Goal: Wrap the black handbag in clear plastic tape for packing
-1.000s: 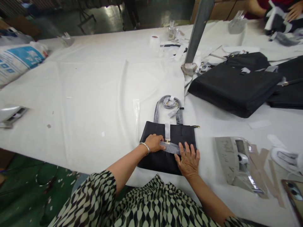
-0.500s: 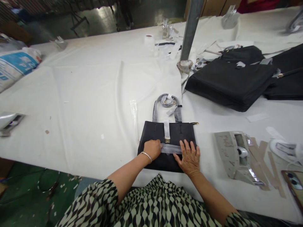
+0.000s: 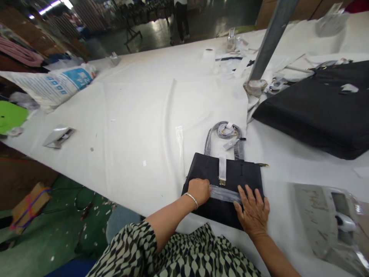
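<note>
Two hands work on the black handbag [image 3: 217,211], lying flat by the near edge of the table [image 3: 138,127]: the left hand [image 3: 199,191] is closed around one end of a film strip [image 3: 224,194], while the right hand [image 3: 253,211] lies flat, fingers spread, over the bag's right side. An uneven pull could crease the strip; a slipping right palm might let the bag skew. The bag's inside is hidden, a grey dispenser [image 3: 309,211] holds a white roll [image 3: 345,223], and the printed sack's [image 3: 66,85] contents don't show.
</note>
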Available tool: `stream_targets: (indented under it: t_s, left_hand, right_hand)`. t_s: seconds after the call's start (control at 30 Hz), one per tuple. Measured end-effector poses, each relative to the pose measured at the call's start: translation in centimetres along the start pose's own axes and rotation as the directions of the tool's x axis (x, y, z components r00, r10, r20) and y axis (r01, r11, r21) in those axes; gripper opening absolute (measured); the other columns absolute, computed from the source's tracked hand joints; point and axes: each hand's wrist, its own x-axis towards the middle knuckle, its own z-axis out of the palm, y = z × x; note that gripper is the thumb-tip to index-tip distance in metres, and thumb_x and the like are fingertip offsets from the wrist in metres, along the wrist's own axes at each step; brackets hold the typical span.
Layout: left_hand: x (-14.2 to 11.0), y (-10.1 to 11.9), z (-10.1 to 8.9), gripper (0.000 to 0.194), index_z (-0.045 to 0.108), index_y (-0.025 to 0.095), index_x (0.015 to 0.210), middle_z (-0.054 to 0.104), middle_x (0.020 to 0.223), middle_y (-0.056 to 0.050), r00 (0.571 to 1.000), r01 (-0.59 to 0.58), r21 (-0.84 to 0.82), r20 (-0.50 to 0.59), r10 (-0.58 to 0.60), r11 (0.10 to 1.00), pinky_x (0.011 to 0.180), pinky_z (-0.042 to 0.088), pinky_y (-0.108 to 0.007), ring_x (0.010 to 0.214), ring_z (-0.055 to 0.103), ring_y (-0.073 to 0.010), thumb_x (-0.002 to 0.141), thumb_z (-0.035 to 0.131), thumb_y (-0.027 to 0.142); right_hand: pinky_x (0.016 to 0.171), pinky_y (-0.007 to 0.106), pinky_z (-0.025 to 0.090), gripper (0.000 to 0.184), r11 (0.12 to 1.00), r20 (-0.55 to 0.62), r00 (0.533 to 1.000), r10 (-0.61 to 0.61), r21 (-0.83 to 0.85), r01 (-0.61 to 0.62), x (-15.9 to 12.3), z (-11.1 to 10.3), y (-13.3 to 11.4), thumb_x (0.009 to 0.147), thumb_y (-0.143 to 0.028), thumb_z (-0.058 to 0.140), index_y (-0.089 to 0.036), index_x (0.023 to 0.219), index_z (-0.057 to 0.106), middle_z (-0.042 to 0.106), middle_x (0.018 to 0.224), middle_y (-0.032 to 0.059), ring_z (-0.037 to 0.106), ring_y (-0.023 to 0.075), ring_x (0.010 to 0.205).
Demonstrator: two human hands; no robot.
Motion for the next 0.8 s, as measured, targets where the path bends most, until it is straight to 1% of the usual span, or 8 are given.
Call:
stream_targets:
  t_s: [0.2,0.3,0.37,0.43,0.5,0.57,0.67,0.8]
  left_hand:
    - [0.2,-0.2,-0.3,0.019,0.061,0.015,0.085,0.067,0.084,-0.013,0.999,-0.014,0.007,-0.036,0.015,1.0,0.077,0.048,-0.042,0.089,0.061,-0.0281,0.085,0.053,0.032]
    - [-0.8,0.4,-1.0,0.02,0.059,0.015,0.1,0.063,0.105,-0.015,0.985,-0.041,0.036,-0.167,0.047,0.999,0.091,0.043,-0.048,0.105,0.054,-0.0301,0.086,0.049,0.024]
    - [-1.8,1.2,-0.8,0.031,0.054,0.017,0.116,0.056,0.125,-0.013,0.938,-0.158,0.068,-0.301,0.171,0.985,0.103,0.035,-0.048,0.12,0.046,-0.0283,0.088,0.041,0.018]
    - [-2.7,2.1,0.4,0.041,0.045,0.019,0.131,0.046,0.14,-0.008,0.867,-0.329,0.118,-0.356,0.349,0.937,0.111,0.026,-0.044,0.132,0.035,-0.025,0.091,0.035,0.02]
    - [-3.1,2.5,2.3,0.049,0.032,0.017,0.14,0.037,0.147,-0.007,0.833,-0.448,0.148,-0.29,0.472,0.882,0.115,0.02,-0.043,0.138,0.025,-0.0242,0.093,0.036,0.031]
    - [-2.9,2.2,4.3,0.063,0.023,0.016,0.145,0.03,0.151,-0.008,0.826,-0.506,0.157,-0.192,0.529,0.848,0.115,0.018,-0.044,0.141,0.019,-0.026,0.092,0.04,0.045]
    - [-2.2,1.2,6.4,0.08,0.014,0.019,0.147,0.023,0.154,-0.007,0.828,-0.522,0.166,-0.135,0.544,0.836,0.116,0.014,-0.048,0.143,0.012,-0.0288,0.085,0.045,0.059]
    - [-1.7,0.6,7.1,0.086,0.011,0.023,0.147,0.018,0.155,-0.005,0.842,-0.492,0.161,-0.163,0.514,0.856,0.115,0.012,-0.051,0.143,0.007,-0.0315,0.081,0.047,0.064]
  right_hand:
    - [0.108,0.057,0.02,0.052,0.996,0.019,1.0,0.009,-0.09,-0.007,0.7,-0.6,-0.7,0.088,-0.039,0.053,-0.03,0.138,0.042,0.046,0.14,0.0077,0.03,0.0327,0.133]
    - [0.107,0.057,0.021,0.053,0.996,0.011,1.0,-0.003,-0.091,0.004,1.0,-0.9,-1.0,0.086,-0.044,0.055,-0.03,0.136,0.045,0.047,0.139,0.0084,0.031,0.0335,0.132]
    - [0.107,0.057,0.021,0.052,0.996,0.007,1.0,-0.002,-0.086,0.002,1.1,-1.2,-1.1,0.086,-0.044,0.055,-0.031,0.136,0.045,0.048,0.139,0.0084,0.032,0.0337,0.131]
    - [0.107,0.058,0.021,0.051,0.997,0.011,1.0,0.006,-0.079,-0.005,1.1,-1.3,-1.1,0.087,-0.044,0.055,-0.031,0.136,0.046,0.047,0.139,0.0086,0.032,0.0337,0.131]
    - [0.107,0.057,0.021,0.051,0.997,0.024,1.0,0.016,-0.073,-0.014,1.1,-1.4,-1.2,0.087,-0.043,0.054,-0.031,0.136,0.045,0.047,0.139,0.009,0.031,0.0334,0.132]
    - [0.107,0.058,0.02,0.052,0.998,0.033,0.999,0.014,-0.069,-0.012,1.1,-1.4,-1.2,0.087,-0.043,0.054,-0.03,0.137,0.044,0.047,0.139,0.0096,0.03,0.0336,0.132]
    - [0.107,0.06,0.02,0.055,0.998,0.026,1.0,-0.003,-0.062,0.004,1.1,-1.1,-1.1,0.086,-0.042,0.055,-0.03,0.139,0.042,0.045,0.14,0.0102,0.029,0.0347,0.132]
    - [0.107,0.061,0.019,0.057,0.998,0.048,0.999,-0.001,-0.057,0.004,1.1,-1.6,-0.9,0.087,-0.04,0.055,-0.029,0.141,0.037,0.043,0.143,0.0095,0.029,0.0347,0.134]
